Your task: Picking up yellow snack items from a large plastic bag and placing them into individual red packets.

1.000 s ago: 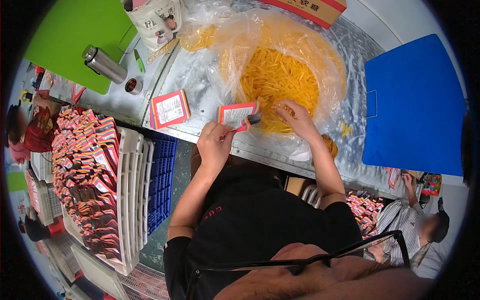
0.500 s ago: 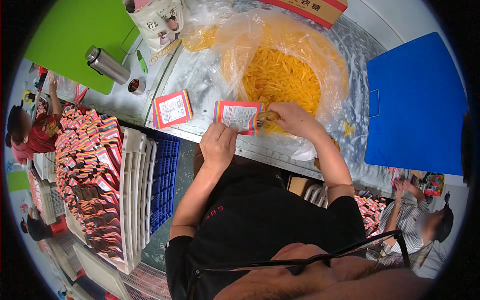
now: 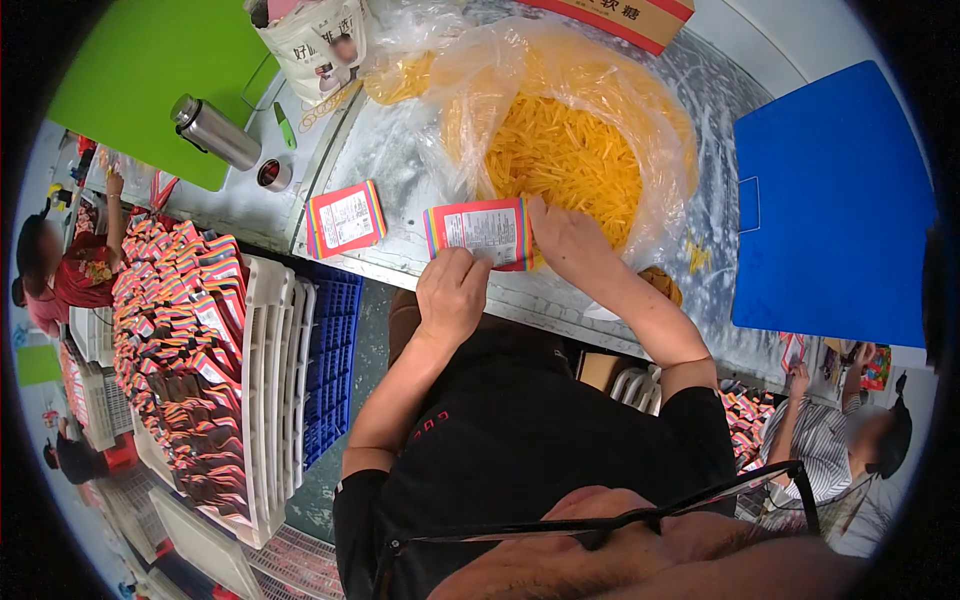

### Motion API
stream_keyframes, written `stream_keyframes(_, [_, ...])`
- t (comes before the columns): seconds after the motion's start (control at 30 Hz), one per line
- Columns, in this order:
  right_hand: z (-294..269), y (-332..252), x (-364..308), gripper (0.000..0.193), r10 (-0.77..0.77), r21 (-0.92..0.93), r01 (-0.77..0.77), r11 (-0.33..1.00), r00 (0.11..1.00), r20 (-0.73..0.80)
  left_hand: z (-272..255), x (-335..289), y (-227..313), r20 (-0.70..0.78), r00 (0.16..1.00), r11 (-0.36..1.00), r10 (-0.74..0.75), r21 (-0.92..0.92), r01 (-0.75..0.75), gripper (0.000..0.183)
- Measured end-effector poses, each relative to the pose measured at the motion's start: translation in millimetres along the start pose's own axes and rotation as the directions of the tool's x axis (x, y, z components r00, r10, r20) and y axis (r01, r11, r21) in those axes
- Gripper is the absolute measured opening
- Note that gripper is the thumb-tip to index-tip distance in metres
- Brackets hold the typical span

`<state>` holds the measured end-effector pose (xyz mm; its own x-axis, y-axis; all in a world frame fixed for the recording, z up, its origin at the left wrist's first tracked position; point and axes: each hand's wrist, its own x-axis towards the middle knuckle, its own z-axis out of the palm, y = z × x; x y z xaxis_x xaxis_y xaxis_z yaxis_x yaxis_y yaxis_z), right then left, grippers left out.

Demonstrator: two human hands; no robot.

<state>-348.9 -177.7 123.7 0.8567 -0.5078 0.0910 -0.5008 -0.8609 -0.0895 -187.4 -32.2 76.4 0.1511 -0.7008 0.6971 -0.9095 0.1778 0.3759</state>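
Observation:
A flat pink pouch (image 3: pixel 480 232) with rainbow-striped ends and a white label lies sideways over the table's near edge. My left hand (image 3: pixel 450 298) is closed on its lower edge, thumb and fingers pinched together. At the pouch's right end, my right hand (image 3: pixel 572 243) is closed on the striped edge; its fingertips are partly hidden, and no strips show in them. Just beyond the right hand, a large clear plastic bag (image 3: pixel 665 130) stands open, full of thin yellow candy strips (image 3: pixel 565 155). A second pink pouch (image 3: pixel 346 219) lies flat to the left.
A steel flask (image 3: pixel 218 130), its cup (image 3: pixel 273 174) and a green knife (image 3: pixel 284 125) are at the back left. Stacked crates (image 3: pixel 270 400) of filled pouches stand left of me. A blue board (image 3: pixel 830 210) is at the right; co-workers sit on both sides.
The yellow strips in my right hand have gone from sight at the pouch's right end. My right hand has closed up to that edge, and my left hand has shifted slightly right.

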Motion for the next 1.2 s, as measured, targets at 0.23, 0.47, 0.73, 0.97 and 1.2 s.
stream_keyframes(0.23, [-12.7, -2.1, 2.7, 0.013, 0.023, 0.197, -0.022, 0.980, 1.000, -0.002, 3.5, -2.7, 3.5, 0.030, 0.991, 0.985, -0.132, -0.111, 0.135, 0.020])
stream_keyframes(0.47, [-28.8, 7.2, 12.7, 0.023, -0.007, 0.293, -0.046, 0.955, 0.984, 0.178, 4.6, -5.9, 2.4, 0.057, 0.974, 0.954, -0.220, -0.196, 0.226, 0.020])
stream_keyframes(0.73, [-6.5, -1.5, 4.0, 0.022, -0.067, 0.148, 0.065, 0.987, 0.998, 0.005, 9.2, -4.2, 2.5, 0.024, 0.979, 0.957, -0.203, -0.204, 0.204, 0.020])
stream_keyframes(0.97, [-48.2, -2.0, 8.1, 0.060, -0.017, 0.378, -0.104, 0.920, 0.953, 0.302, 7.8, -4.9, 4.6, 0.080, 0.934, 0.878, -0.349, -0.321, 0.355, 0.019])
stream_keyframes(1.2, [-60.1, -0.6, 10.8, 0.064, -0.095, 0.520, -0.027, 0.854, 0.974, 0.207, 9.4, -8.2, 0.0, 0.084, 0.912, 0.835, -0.402, -0.375, 0.403, 0.019])
